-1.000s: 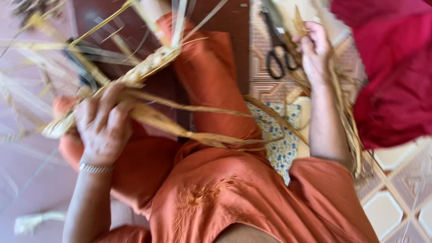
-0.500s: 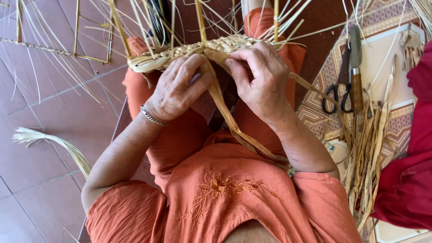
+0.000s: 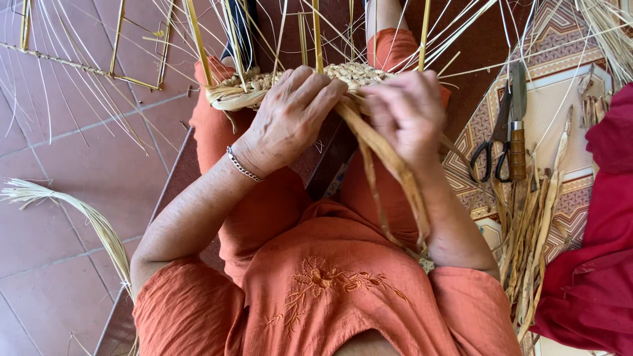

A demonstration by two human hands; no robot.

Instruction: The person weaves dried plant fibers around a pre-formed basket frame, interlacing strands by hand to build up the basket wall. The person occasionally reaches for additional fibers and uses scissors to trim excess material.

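Note:
A half-woven straw basket (image 3: 359, 72) rests on my knees, with many thin stakes fanning out from its rim. My left hand (image 3: 290, 118) presses on the woven edge with curled fingers. My right hand (image 3: 403, 112) pinches a broad dried fibre strand (image 3: 389, 165) beside the rim. That strand trails down over my orange trousers toward my waist. Both hands sit close together at the basket's near edge.
Black-handled scissors (image 3: 491, 155) and a wooden-handled knife (image 3: 517, 132) lie on a patterned mat (image 3: 560, 99) at the right. A pile of dried strands (image 3: 531, 231) lies beside them, next to red cloth (image 3: 593, 264). A pale fibre bundle (image 3: 72, 207) lies on the tiled floor.
A second ago my right hand reached out near the scissors; it has come back to the basket rim. Both hands are now together on the weave with the strand.

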